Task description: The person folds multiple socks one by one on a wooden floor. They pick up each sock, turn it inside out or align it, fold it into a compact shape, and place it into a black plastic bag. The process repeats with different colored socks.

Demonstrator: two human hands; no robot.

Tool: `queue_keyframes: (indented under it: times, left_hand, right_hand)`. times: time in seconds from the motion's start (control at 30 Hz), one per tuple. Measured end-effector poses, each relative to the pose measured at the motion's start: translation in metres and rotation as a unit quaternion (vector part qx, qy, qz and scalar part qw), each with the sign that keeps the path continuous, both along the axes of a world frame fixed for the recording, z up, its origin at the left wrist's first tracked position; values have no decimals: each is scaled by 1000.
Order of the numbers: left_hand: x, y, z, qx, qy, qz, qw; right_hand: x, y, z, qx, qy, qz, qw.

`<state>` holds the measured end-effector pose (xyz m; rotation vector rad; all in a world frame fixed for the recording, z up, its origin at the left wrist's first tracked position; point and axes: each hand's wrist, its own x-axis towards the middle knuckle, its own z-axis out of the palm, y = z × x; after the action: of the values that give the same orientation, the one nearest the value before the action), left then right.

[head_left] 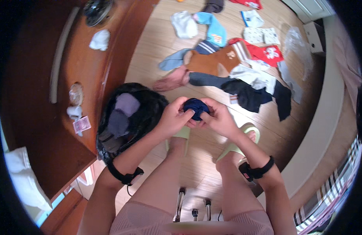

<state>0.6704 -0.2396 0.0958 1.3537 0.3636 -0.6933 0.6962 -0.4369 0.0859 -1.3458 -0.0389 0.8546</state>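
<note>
A dark navy sock (196, 108), bunched into a round ball, is held between my two hands above the floor. My left hand (174, 116) closes on its left side, thumb pressed against the front. On the other side my right hand (220, 119) grips it, with the thumb tucked at its lower edge. To the left stands a black plastic bag (147, 102) with several balled socks in it, among them a mauve one (127, 104). Loose socks lie spread over the floor beyond my hands, including a brown sock (212, 59) and a grey-and-pink one (172, 79).
A brown wooden desk (92, 70) runs along the left, holding a glass dish (76, 94) and a white cup (74, 112). Clear plastic wrapping (296, 49) and a white box (315, 37) are at the far right. A pale bed edge (326, 129) borders the right side.
</note>
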Motion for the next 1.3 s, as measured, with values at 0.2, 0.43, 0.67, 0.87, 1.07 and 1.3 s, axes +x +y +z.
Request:
queue_keyframes:
  times: [0.2, 0.43, 0.67, 0.87, 1.07, 1.3]
  left_hand:
    - [-22, 51, 38, 87, -47, 171, 980]
    - [-31, 137, 27, 388, -91, 155, 904]
    - [-32, 135, 4, 594, -232, -64, 768]
    - [-27, 134, -3, 617, -237, -95, 745]
    - [-15, 118, 29, 619, -240, -80, 744]
    - [22, 52, 53, 490, -423, -41, 761]
  right_hand:
    - [9, 36, 12, 96, 56, 59, 992]
    - [0, 107, -28, -48, -189, 136, 971]
    - [-2, 125, -25, 75, 51, -83, 992]
    - [9, 122, -20, 87, 35, -94, 991]
    - [0, 84, -38, 20, 71, -35, 997]
    - [-9, 10, -85, -103, -44, -111, 987]
